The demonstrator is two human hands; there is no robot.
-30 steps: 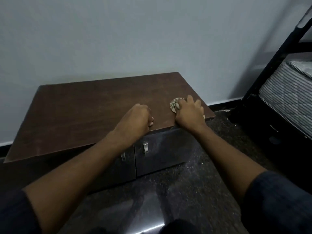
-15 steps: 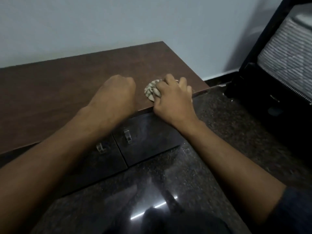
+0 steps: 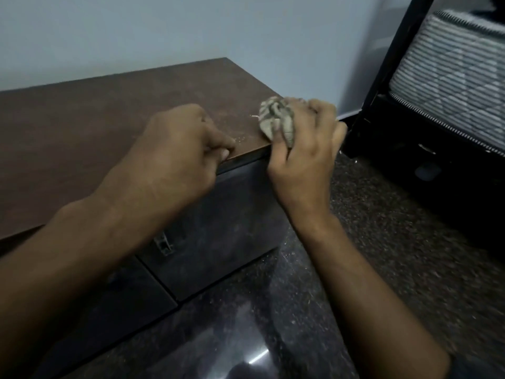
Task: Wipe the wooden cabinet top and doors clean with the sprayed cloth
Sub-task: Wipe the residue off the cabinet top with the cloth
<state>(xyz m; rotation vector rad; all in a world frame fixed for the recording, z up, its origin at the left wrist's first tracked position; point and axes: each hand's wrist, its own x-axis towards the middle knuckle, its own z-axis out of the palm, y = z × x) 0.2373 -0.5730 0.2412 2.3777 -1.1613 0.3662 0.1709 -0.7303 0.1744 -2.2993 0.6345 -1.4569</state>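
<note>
A low cabinet with a brown wooden top (image 3: 109,113) and dark doors (image 3: 232,220) stands against the wall. My right hand (image 3: 303,160) is shut on a crumpled grey-beige cloth (image 3: 273,119), pressing it on the top's front right corner. My left hand (image 3: 177,151) is closed in a fist, resting on the front edge of the top just left of the cloth, with nothing in it. A few pale crumbs lie on the wood between the two hands.
A small metal handle (image 3: 164,243) shows on a cabinet door below my left forearm. A black bed frame (image 3: 382,77) with a striped mattress (image 3: 451,69) stands close on the right. The floor (image 3: 382,255) is dark polished stone. A pale wall rises behind.
The view has moved closer and shifted right. My right hand has slid the cloth toward the top's right front corner. My left fist stays on the front edge.
</note>
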